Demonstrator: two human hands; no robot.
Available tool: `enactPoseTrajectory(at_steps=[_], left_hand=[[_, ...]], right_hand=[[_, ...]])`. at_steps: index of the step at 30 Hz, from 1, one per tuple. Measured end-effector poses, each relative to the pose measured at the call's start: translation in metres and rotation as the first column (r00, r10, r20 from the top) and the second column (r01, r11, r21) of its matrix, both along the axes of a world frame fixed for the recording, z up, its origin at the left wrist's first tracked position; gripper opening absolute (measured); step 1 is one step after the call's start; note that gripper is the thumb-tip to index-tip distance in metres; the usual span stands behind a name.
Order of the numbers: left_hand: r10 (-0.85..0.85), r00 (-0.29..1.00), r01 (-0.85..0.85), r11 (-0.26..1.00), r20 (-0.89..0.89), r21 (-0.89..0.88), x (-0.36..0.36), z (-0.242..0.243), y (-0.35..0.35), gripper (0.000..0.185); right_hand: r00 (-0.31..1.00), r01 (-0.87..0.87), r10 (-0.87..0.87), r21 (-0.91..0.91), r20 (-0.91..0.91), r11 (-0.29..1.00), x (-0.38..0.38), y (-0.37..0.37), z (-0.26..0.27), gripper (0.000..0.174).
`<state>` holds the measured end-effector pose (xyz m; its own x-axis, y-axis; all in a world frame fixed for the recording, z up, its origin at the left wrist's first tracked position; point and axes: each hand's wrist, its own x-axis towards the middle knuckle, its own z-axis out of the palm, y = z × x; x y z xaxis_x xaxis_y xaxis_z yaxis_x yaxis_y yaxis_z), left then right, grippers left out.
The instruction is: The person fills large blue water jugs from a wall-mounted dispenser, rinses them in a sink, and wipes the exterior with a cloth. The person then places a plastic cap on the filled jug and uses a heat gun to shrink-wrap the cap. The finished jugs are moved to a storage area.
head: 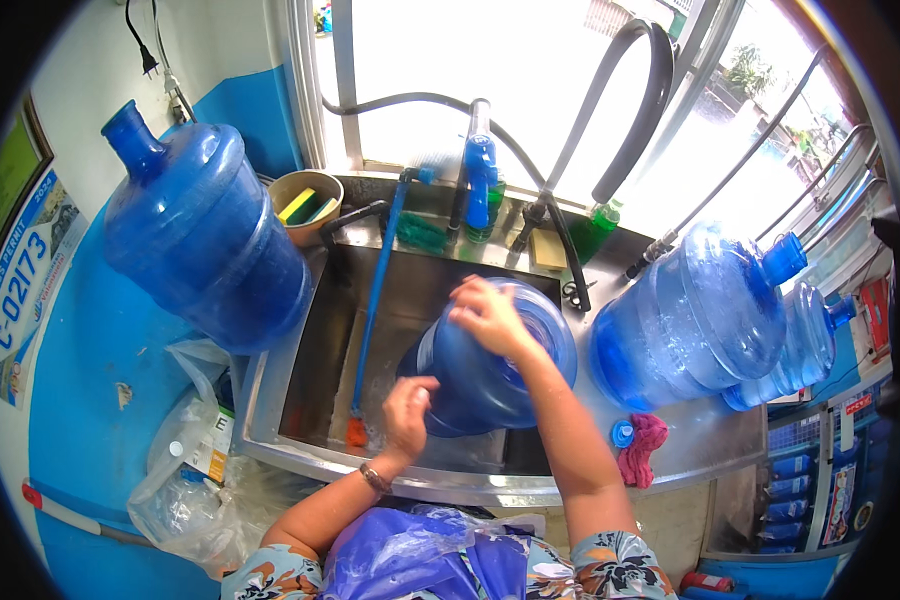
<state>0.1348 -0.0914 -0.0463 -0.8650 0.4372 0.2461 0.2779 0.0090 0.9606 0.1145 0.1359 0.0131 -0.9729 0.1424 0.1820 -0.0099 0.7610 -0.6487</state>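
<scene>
A large blue water jug (469, 390) leans in the stainless steel sink (322, 360) with its ringed round end turned up towards me. My right hand (487, 315) lies over the upper part of the jug, fingers bent and somewhat apart. Close to the jug's lower left side is my left hand (406, 420), its fingers curled; whether it touches the jug or holds something small is unclear. The jug's neck is hidden. To the left of the jug, a long blue-handled brush (381, 300) leans in the sink, its orange end (356, 432) at the bottom.
Blue jugs stand at left (202, 232) and right (682, 315), another (787, 345) beyond. Behind the sink are a tub of sponges (305, 202), a blue-handled tap (481, 172) and black hoses (637, 112). Scissors (572, 292), a blue cap (622, 433) and a pink cloth (643, 450) lie on the right ledge.
</scene>
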Motion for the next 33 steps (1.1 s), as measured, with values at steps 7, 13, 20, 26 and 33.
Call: enactPoseTrajectory(at_steps=[7, 13, 20, 26, 33], left_hand=[[0.079, 0.987, -0.104, 0.977, 0.137, 0.187, -0.09, 0.01, -0.022, 0.05], [-0.167, 0.947, 0.137, 0.983, 0.276, 0.124, -0.102, 0.016, -0.017, 0.058], [-0.13, 0.961, 0.165, 0.978, 0.243, -0.131, -0.05, 0.003, -0.011, 0.039], [-0.072, 0.956, 0.083, 0.996, 0.285, -0.028, -0.056, -0.008, -0.027, 0.038], [0.024, 0.998, -0.023, 0.999, 0.05, -0.029, -0.095, -0.001, -0.024, 0.029]], right_hand=[[0.872, -0.48, 0.489, -0.246, -0.027, 0.842, 0.104, -0.034, 0.021, 0.049], [0.976, 0.134, -0.166, 0.215, 0.139, 0.967, 0.125, 0.03, 0.037, 0.038], [0.819, 0.325, -0.536, 0.605, 0.205, 0.727, 0.055, -0.023, 0.019, 0.045], [0.988, -0.155, 0.136, 0.341, 0.078, 0.927, 0.069, -0.087, 0.03, 0.046], [0.939, -0.263, 0.279, -0.107, 0.201, 0.959, 0.161, -0.061, 0.035, 0.024]])
